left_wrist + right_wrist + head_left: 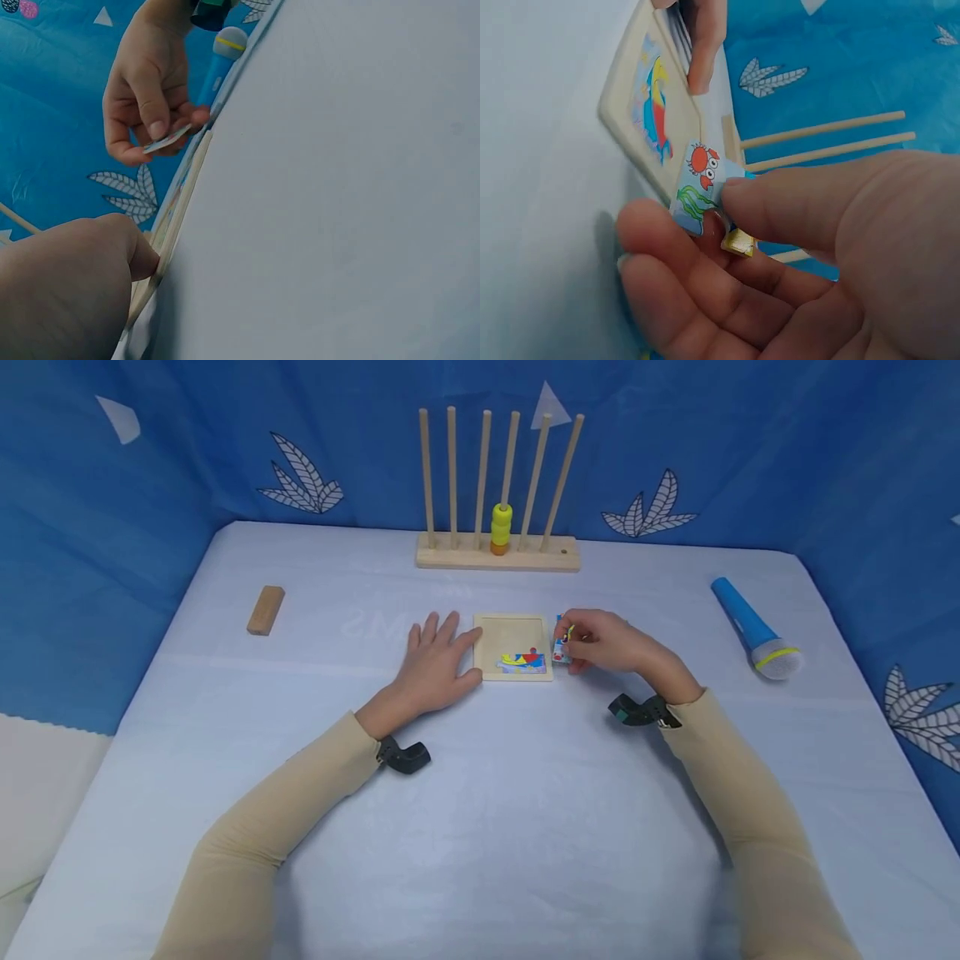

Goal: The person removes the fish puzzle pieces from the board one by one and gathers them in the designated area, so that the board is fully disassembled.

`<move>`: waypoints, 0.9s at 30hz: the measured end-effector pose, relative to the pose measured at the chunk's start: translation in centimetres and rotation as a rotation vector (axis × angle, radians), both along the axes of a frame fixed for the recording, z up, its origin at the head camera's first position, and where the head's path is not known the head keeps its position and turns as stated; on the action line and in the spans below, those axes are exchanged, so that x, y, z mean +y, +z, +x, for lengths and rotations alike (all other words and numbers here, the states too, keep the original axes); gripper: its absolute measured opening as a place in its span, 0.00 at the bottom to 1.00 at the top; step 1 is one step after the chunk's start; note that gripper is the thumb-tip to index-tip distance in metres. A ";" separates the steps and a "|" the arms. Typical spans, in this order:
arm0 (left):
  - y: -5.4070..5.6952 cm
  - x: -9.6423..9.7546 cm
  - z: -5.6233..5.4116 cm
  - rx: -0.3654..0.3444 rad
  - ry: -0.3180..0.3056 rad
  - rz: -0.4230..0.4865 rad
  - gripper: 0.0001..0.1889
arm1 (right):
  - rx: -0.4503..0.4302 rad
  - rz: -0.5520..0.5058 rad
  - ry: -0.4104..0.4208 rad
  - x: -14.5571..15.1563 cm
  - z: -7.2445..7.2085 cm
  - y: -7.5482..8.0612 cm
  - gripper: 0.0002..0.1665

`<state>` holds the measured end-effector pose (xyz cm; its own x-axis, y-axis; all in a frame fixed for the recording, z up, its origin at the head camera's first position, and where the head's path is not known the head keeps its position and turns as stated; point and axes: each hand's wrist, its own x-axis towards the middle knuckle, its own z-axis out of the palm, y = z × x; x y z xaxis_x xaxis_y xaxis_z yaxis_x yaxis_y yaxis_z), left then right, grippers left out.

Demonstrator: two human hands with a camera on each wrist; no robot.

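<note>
A shallow wooden puzzle tray [510, 633] lies flat mid-table, with brightly printed puzzle pieces [525, 662] fitted along its lower right part. Thumb and forefinger of my left hand [431, 672] rest on the tray's left edge, the other fingers spread out straight. Just past the tray's right edge, my right hand [607, 641] pinches a puzzle piece [697, 176] between thumb and fingers. That piece shows a red crab and green seaweed; the thumb hides part of it. In the left wrist view the held piece [166, 140] appears tilted, edge-on.
Behind the tray stands a wooden peg rack [450, 558] with several upright rods and a small stack of yellow and orange beads [501, 527]. A wooden block [266, 610] lies at the left. A blue toy microphone [750, 618] lies at the right.
</note>
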<state>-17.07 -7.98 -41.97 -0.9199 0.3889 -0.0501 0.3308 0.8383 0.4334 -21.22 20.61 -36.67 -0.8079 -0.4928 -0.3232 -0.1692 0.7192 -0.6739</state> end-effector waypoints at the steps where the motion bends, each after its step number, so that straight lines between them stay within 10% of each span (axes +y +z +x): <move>1: 0.0 -0.1 0.0 -0.001 0.000 -0.001 0.36 | 0.006 0.013 -0.001 0.3 0.1 0.0 0.09; 27: 0.1 0.0 0.1 -0.011 -0.002 0.006 0.36 | 0.244 0.227 -0.028 0.3 2.4 -1.3 0.19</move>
<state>-16.96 -7.96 -41.87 -0.9185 0.3913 -0.0576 0.3280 0.8350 0.4418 -18.85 20.92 -37.94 -0.8872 -0.4067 -0.2180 -0.2835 0.8532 -0.4379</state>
